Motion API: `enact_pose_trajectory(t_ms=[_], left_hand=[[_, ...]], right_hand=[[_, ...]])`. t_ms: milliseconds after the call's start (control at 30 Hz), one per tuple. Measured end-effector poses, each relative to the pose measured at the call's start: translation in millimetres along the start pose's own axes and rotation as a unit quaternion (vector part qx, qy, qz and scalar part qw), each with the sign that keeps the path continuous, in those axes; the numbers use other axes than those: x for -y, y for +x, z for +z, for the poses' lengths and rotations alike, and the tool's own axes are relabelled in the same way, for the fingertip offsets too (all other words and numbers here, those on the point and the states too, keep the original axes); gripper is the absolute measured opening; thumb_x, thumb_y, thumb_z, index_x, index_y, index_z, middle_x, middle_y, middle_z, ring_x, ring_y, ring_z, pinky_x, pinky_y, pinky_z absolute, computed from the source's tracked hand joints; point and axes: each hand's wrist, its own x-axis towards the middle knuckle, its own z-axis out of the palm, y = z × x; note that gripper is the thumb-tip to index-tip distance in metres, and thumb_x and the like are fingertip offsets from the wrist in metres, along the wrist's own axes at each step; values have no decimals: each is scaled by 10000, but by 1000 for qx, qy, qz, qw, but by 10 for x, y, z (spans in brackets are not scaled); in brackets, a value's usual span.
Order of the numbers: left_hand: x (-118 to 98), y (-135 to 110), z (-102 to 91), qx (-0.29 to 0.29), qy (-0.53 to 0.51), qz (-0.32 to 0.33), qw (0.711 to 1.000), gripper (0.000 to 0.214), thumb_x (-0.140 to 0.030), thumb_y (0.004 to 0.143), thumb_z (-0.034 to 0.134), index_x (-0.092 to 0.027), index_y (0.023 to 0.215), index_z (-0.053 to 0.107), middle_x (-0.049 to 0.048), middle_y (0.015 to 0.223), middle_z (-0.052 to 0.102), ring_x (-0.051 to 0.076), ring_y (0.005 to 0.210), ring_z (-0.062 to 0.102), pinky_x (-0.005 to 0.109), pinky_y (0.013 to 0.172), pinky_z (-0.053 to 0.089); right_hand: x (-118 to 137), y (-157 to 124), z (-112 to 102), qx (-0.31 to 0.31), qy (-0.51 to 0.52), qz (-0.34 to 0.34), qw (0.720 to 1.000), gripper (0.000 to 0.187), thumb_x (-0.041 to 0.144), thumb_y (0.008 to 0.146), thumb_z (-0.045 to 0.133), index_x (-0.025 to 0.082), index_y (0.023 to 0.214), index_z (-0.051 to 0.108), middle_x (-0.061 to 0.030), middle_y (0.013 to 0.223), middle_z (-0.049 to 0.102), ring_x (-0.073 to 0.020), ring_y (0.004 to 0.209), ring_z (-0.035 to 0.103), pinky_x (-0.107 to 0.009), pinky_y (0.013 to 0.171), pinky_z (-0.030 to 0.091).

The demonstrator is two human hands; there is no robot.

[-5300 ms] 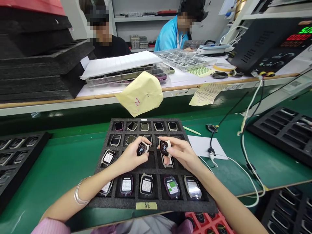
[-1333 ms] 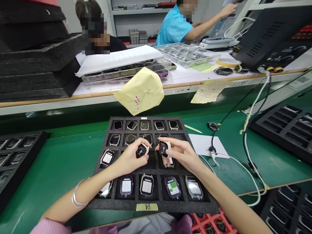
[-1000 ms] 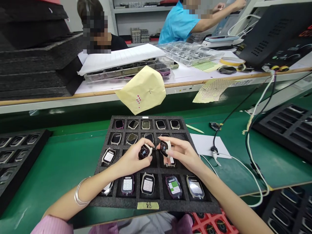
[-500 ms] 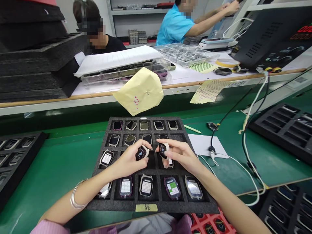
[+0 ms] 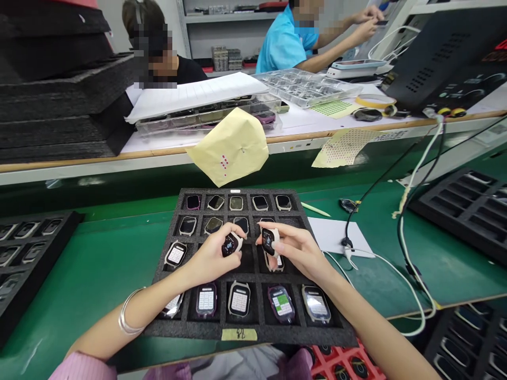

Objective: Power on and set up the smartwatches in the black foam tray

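My left hand (image 5: 222, 248) is closed round a strapless smartwatch (image 5: 231, 244) with a pale case and a lit dark screen. A second such smartwatch (image 5: 269, 241) is pinched in my right hand (image 5: 295, 247), its lit face turned toward me. Both are held just above a black foam tray (image 5: 240, 334) divided into compartments. Strapless watches sit in most of its pockets. Those in the back rows have dark screens, while the front-row ones, such as the watch (image 5: 239, 300) in the middle, show white grids. One purple-cased watch (image 5: 281, 304) shows a partly green screen.
More foam trays of watches flank the green bench: one tray (image 5: 39, 274) left, another (image 5: 463, 211) right. White paper (image 5: 336, 236) and cables (image 5: 412, 269) lie right of the middle tray. Behind stands a shelf with a power supply (image 5: 443, 68) and stacked foam (image 5: 59, 105). Two people sit beyond.
My view has shifted slightly, moving the scene a little to the right. The right-hand watch has turned so that its face shows more fully. Both hands keep their hold.
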Motion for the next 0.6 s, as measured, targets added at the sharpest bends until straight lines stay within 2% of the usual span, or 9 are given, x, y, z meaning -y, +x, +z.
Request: enact_pose_trajectory(t_ms=[233, 467, 600], left_hand=[[32, 5, 17, -32, -6, 9, 999, 275, -105, 761, 537, -201, 1017, 503, -27, 805, 497, 131, 717, 466, 241, 680, 367], [9, 0, 8, -21, 6, -3, 1000, 271, -95, 728, 524, -192, 980, 525, -31, 777, 511, 126, 680, 466, 238, 655, 356], [9, -8, 12, -23, 12, 10, 1000, 278, -115, 748, 538, -197, 1013, 517, -26, 803, 513, 129, 695, 471, 235, 655, 361]], right_hand=[[-14, 12, 3, -11, 16, -11, 1000, 411, 262, 825, 718, 207, 1224, 634, -82, 985, 698, -134, 549, 641, -265, 521, 536], [0, 5, 19, -30, 7, 6, 1000, 442, 298, 811, 725, 177, 1226, 631, -88, 964, 702, -134, 522, 626, -275, 497, 535], [-7, 2, 9, -8, 6, 3, 1000, 454, 287, 833, 711, 184, 1263, 607, -89, 985, 694, -135, 547, 636, -280, 523, 548]])
